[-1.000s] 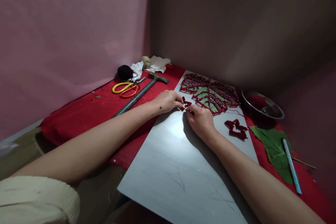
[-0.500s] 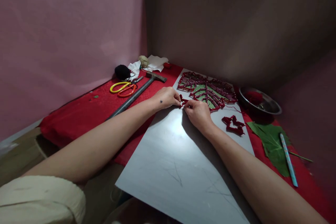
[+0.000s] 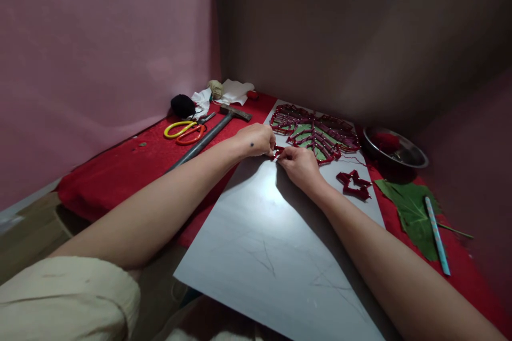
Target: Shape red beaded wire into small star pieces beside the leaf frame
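Both hands meet over a small dark red yarn shape (image 3: 280, 151) on the grey-white board (image 3: 244, 218). My left hand (image 3: 258, 139) is closed at its left side, fingertips pinched on the red yarn and turned downward. From the right, my right hand (image 3: 300, 166) pinches at the same yarn, thumb and forefinger together. The fingers cover much of the shape, and the strand itself is barely visible. Just behind lies a large leaf figure (image 3: 316, 136) of nails wound with dark red yarn over green. To the right is a red yarn star (image 3: 354, 185).
Left on the red cloth (image 3: 120, 176) lie a hammer (image 3: 208, 136), yellow-and-orange scissors (image 3: 188, 130), a black yarn ball (image 3: 183, 106) and a cream ball (image 3: 216, 88). At right are a metal bowl (image 3: 414, 157) holding red yarn (image 3: 386, 143), a green leaf (image 3: 412, 210) and a pen (image 3: 437, 234).
My left hand has rolled over, its knuckles now higher and its fingertips pointing down at the yarn. My right hand keeps its pinch. The whole view has shifted slightly.
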Demonstrator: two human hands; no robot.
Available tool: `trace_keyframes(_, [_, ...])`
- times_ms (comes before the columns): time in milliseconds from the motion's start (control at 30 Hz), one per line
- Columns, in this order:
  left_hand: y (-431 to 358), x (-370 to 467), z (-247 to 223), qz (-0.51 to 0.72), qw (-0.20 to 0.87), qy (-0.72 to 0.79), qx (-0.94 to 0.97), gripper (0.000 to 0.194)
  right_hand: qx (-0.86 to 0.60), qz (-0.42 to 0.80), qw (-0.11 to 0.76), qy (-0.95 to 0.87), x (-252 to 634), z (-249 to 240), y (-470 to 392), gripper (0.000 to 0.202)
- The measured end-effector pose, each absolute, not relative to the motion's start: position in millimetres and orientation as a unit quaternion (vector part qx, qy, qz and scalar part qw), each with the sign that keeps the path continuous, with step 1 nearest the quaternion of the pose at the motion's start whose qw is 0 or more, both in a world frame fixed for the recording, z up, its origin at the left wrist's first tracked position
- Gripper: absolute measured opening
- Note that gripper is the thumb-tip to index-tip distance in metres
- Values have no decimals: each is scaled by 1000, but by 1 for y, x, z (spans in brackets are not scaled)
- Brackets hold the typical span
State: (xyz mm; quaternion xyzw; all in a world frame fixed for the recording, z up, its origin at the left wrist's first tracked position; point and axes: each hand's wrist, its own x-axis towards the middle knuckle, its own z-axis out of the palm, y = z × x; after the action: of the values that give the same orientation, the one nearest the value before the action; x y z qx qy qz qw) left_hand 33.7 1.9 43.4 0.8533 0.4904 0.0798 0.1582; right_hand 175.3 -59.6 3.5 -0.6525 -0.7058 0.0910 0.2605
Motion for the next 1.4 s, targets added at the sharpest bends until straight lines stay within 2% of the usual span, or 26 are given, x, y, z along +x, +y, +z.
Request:
trace_keyframes(100, [4,32,43,71,172,482,856,13,-645,137,290,-694,180,3,-54,17])
trace_keyframes(200, [8,29,38,82,181,465,863,15,-662,126,282,-683,179,5,-53,16])
trace_keyframes(467, [10,27,32,115,199,460,857,15,-689,-52,128,-711,159,16,-58,27])
trace_keyframes(600, [6,27,35,115,191,468,855,13,-684,-62,87,-722,147,25,-54,26])
trace_keyframes(767, [7,25,32,133,221,463,848,16,-655,-89,106,-743,145,12,-66,28])
trace_keyframes(933, [6,24,30,156,256,451,840,18,-567,-98,187,-797,167,-10,-80,30])
trace_keyframes(1100, [4,23,30,156,267,448,839,18,-552,-53,258,-791,177,-13,-77,33])
trace_keyframes(1200, [5,23,28,166,260,449,839,16,-562,-57,241,-789,175,-12,-75,33])
trace_keyframes(1400, [10,26,26,153,241,462,840,18,-563,-114,142,-806,175,-9,-78,35])
